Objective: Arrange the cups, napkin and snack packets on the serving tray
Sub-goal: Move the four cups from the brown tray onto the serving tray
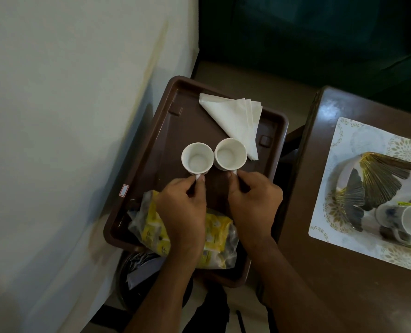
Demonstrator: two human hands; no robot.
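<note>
Left hand (184, 210) pinched closed, knuckles up; right hand (253, 203) likewise; forearms parallel, grip tight.

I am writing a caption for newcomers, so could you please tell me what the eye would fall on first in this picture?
First, the two white cups, the left cup and the right cup, side by side mid-tray, the left hand and right hand each pinching a handle. Beyond them a folded white napkin lies at the far end of the brown tray, and yellow snack packets lie at its near end under the hands.

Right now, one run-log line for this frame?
left hand: holds left cup handle | right hand: holds right cup handle | napkin, snack packets on brown tray
</note>
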